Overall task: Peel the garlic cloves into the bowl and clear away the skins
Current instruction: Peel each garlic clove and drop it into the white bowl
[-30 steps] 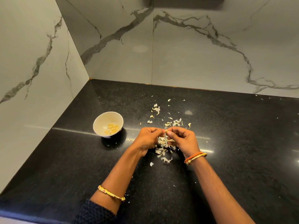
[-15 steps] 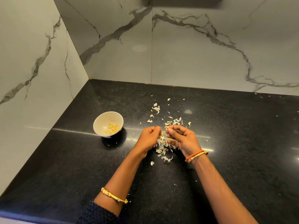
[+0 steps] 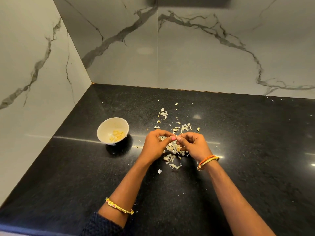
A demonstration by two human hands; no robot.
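Nearest the camera, two bare forearms reach forward over the black countertop [image 3: 255, 150]; a dark sleeve [image 3: 102, 223] and a gold bangle [image 3: 119, 207] sit on the left arm, orange and gold bangles [image 3: 207, 161] on the right wrist.

Further on, the left hand [image 3: 154, 147] and the right hand [image 3: 195, 147] meet fingertip to fingertip above a heap of skins [image 3: 173, 150]. Both have fingers curled inward and pinch a small item between them, presumably a garlic clove [image 3: 175, 137]; the item itself is almost wholly hidden, so its state of peeling cannot be confirmed. Holding it directly over the heap appears deliberate: loosened skin would drop onto the existing pile instead of spreading.

Left of the hands, well apart from the heap, stands the white bowl [image 3: 104, 132], holding a few peeled cloves [image 3: 116, 135]. Its position to one side seems meant to keep skins out of it while staying within the left hand's reach.

Beyond the hands, more skin flakes [image 3: 163, 114] lie scattered toward the marble wall [image 3: 204, 57].

Assessment: peeling is under way; clearing of skins is not yet begun.
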